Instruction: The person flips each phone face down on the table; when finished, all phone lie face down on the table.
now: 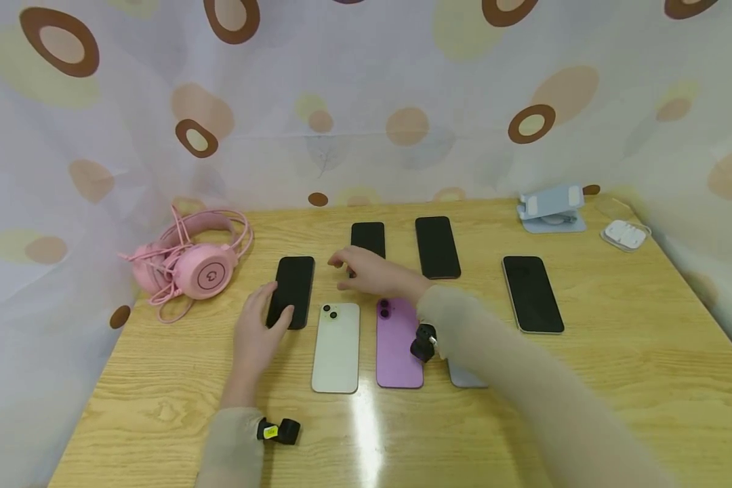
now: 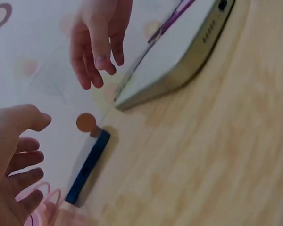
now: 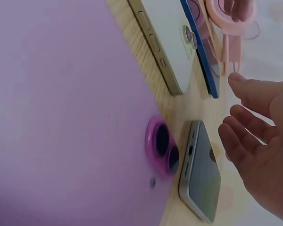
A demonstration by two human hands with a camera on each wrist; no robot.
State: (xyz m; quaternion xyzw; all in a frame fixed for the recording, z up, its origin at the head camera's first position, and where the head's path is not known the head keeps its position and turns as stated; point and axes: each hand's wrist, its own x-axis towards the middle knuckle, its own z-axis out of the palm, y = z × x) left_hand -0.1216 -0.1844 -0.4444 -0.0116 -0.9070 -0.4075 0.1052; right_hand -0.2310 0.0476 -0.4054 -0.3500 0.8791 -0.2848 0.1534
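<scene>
My left hand [image 1: 257, 332] is beside a phone with a dark screen [image 1: 295, 288], its thumb and fingers spread over the near left edge. From the left wrist view, a gap shows between that hand [image 2: 14, 155] and the phone's blue side [image 2: 87, 167]. Loosely bent and holding nothing, my right hand [image 1: 375, 271] hovers in front of another dark-screened phone [image 1: 368, 235], partly hiding it. Below that hand and wrist lies a purple phone [image 1: 396, 356], back up. Between the hands, a white phone [image 1: 335, 359] also lies back up. My right sleeve mostly covers a pale blue phone [image 1: 466, 377].
Pink headphones [image 1: 204, 268] with a tangled cable lie at the left. More dark-screened phones, one at the back [image 1: 437, 247] and one at the right [image 1: 533, 293], lie flat. A light blue stand [image 1: 551, 207] and white wired earphones [image 1: 625, 235] are at the back right.
</scene>
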